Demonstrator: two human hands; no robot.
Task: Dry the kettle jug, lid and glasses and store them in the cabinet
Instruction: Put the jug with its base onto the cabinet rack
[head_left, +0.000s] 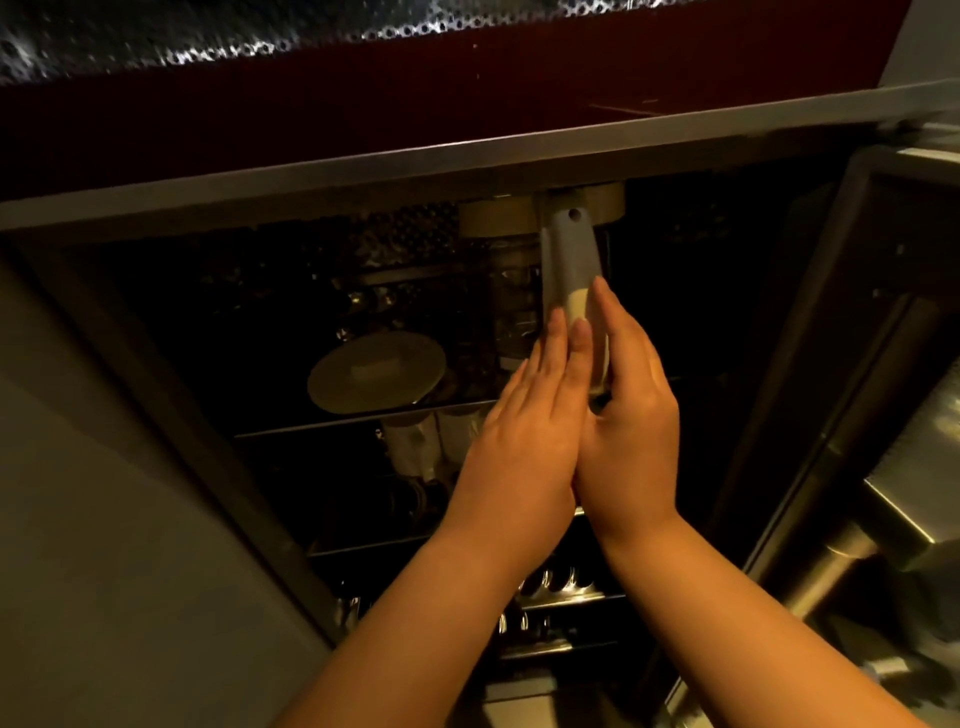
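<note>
Head view: left hand (524, 415) and right hand (631, 410), fingers straight, sandwich the jug (571, 260) inside the cabinet (311, 176); likely storing, next a steady release.

In the dark open cabinet (363, 174), the clear glass kettle jug (571, 254) is between left hand (524, 415) and right hand (631, 405), right of the round flat lid (376, 371) on the wire shelf (322, 423). Below it sit white cups (415, 447).
</note>
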